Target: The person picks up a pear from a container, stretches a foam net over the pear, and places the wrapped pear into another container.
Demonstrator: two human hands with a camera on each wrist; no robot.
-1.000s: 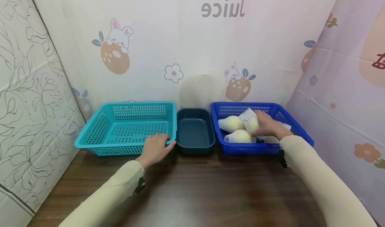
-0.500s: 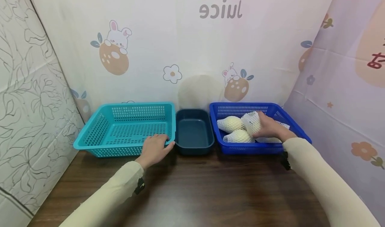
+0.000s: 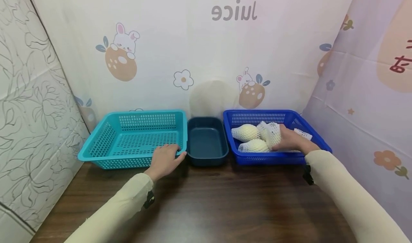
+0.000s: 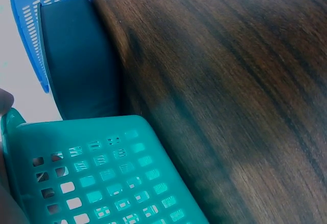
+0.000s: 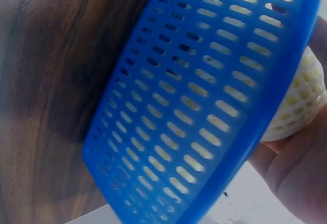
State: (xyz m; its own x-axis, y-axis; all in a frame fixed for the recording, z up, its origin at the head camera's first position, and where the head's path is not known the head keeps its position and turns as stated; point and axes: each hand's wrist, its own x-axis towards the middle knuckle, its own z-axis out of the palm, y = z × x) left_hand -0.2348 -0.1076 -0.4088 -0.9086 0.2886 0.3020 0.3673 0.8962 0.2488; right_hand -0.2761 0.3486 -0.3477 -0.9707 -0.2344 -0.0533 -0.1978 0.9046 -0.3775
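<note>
In the head view, my right hand (image 3: 291, 140) grips a pale round piece, seemingly a fruit, in a white foam net (image 3: 273, 135), inside the blue basket (image 3: 257, 158). The right wrist view shows the netted piece (image 5: 299, 101) against the palm, partly behind the basket wall. Other netted pieces lie to the left: one (image 3: 246, 133) at the back and one (image 3: 255, 146) in front. Part of another net (image 3: 263, 129) shows right behind the held piece. My left hand (image 3: 165, 160) rests on the front right rim of the teal basket (image 3: 128, 160), thumb pointing toward its corner.
A dark blue-green tray (image 3: 208, 161) stands between the two baskets. Another white net (image 3: 303, 134) lies at the right in the blue basket, partly hidden by my hand. A printed curtain (image 3: 154, 57) hangs behind. The brown wooden table (image 3: 206, 203) extends toward me.
My right hand has moved slightly right and down within the blue basket. The netted piece by its fingers sits lower, and a separate net now shows behind it. The left hand stays on the rim.
</note>
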